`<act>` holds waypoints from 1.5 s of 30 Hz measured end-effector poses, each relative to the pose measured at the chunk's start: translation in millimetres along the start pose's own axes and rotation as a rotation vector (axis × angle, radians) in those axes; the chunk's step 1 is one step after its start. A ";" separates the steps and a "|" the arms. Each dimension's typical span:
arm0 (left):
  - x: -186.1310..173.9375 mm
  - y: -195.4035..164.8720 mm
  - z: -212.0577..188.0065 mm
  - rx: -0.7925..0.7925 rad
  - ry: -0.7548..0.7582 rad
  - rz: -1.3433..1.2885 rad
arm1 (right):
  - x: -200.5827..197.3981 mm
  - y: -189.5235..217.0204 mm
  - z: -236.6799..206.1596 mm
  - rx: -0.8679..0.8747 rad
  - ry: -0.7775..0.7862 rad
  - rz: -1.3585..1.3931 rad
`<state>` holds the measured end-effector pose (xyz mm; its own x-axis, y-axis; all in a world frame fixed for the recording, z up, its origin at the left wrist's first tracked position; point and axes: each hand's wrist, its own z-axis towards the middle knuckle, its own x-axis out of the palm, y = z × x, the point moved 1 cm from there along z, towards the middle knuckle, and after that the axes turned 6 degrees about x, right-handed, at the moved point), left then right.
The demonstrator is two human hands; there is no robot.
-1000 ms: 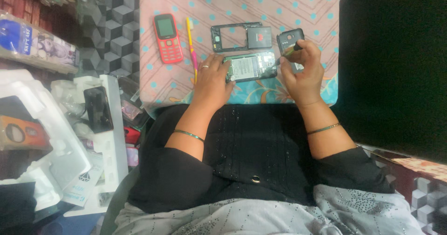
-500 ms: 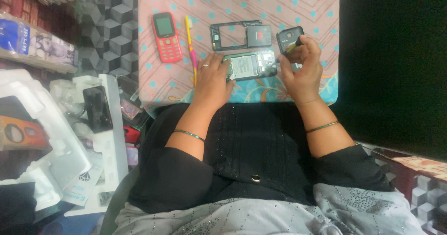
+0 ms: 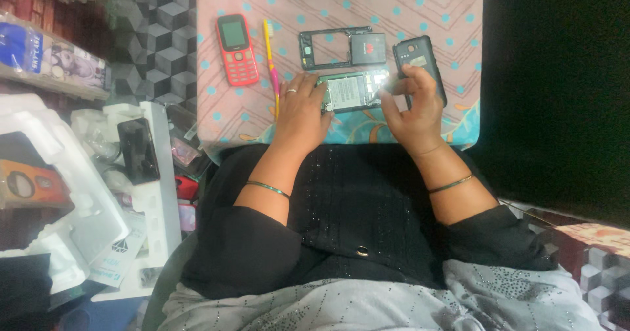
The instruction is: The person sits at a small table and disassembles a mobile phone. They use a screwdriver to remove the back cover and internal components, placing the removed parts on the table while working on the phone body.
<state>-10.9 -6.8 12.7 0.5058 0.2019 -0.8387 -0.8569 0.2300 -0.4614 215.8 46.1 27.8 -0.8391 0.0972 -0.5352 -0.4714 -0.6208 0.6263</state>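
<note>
An opened phone body [image 3: 351,91] with its circuit board showing lies on a pink dotted cloth [image 3: 420,9]. My left hand [image 3: 300,111] rests on its left end, fingers pressing it down. My right hand [image 3: 412,104] touches the phone's right end with thumb and fingertips. A dark back cover [image 3: 419,59] lies under and behind my right hand; whether the hand grips it is unclear. Behind the phone lie a black frame [image 3: 326,47] and a dark battery [image 3: 368,48].
A red keypad phone [image 3: 236,49] and a yellow-pink tool [image 3: 271,62] lie to the left on the cloth. White foam packaging [image 3: 79,193] with a black phone [image 3: 138,150] sits at left. A black surface [image 3: 558,95] fills the right side.
My right hand has come down from the back cover to the right end of the opened phone. The left hand stays on the phone's left end.
</note>
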 end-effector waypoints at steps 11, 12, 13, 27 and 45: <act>3.5 1.8 -0.8 0.004 0.004 0.010 | -1.7 0.6 0.7 -0.009 0.010 0.009; 4.0 2.0 -0.8 0.006 0.004 0.010 | -1.8 1.0 1.0 -0.018 0.014 -0.001; 4.5 2.0 -1.1 0.004 0.002 0.011 | -2.0 1.5 1.4 -0.027 0.017 -0.012; 2.6 1.0 -1.3 -0.001 0.006 0.020 | -2.0 0.9 3.7 0.057 0.029 0.059; 4.6 4.3 0.7 0.018 -0.003 0.036 | -22.1 -70.4 -0.6 0.336 -0.166 0.415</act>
<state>-12.1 -4.2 7.1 0.4746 0.2132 -0.8540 -0.8728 0.2394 -0.4253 267.7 87.3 -4.8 -0.9914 0.0352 -0.1263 -0.1305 -0.3538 0.9262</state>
